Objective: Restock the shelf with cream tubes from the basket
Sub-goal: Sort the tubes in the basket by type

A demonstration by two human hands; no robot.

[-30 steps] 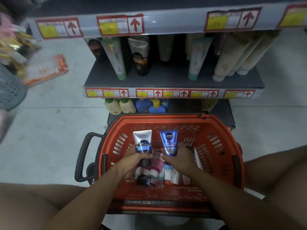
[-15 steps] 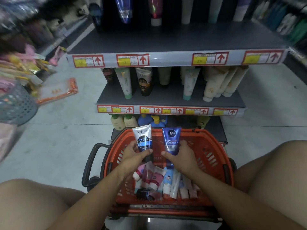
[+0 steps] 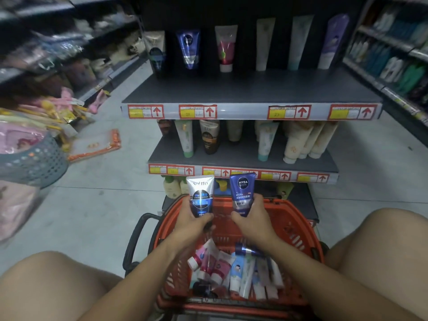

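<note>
I crouch before a shop shelf with 2 cream tubes raised over an orange basket (image 3: 298,230). My left hand (image 3: 192,224) has its fingers curled round the lower end of a silver-and-blue tube (image 3: 201,196), held upright with its flat crimped end at 12 o'clock. My right hand (image 3: 254,222) grips a dark blue Nivea tube (image 3: 242,193) the same way — the 2 tubes stand side by side, apart, above the basket's far rim, my hands near each other but not touching.

Down in the basket, at 6 o'clock from my hands, lies a heap of more tubes (image 3: 234,269) — pink-and-white ones toward 9 o'clock, pale blue and white ones toward 3 o'clock — lying flat and overlapping. The basket's black handle (image 3: 136,242) sticks out at its 9 o'clock side.

At 12 o'clock, the top shelf (image 3: 250,91) carries 6 tubes standing along its back, well apart, with bare board in front. The middle shelf (image 3: 243,156) below holds a denser row of upright tubes, cream-coloured ones bunched toward 3 o'clock. Red-bordered price labels (image 3: 198,111) with arrows run along both shelf edges. At 9 o'clock a grey perforated basket (image 3: 32,163) sits on the floor among blurred packets. My bare knees frame the basket at both sides.
</note>
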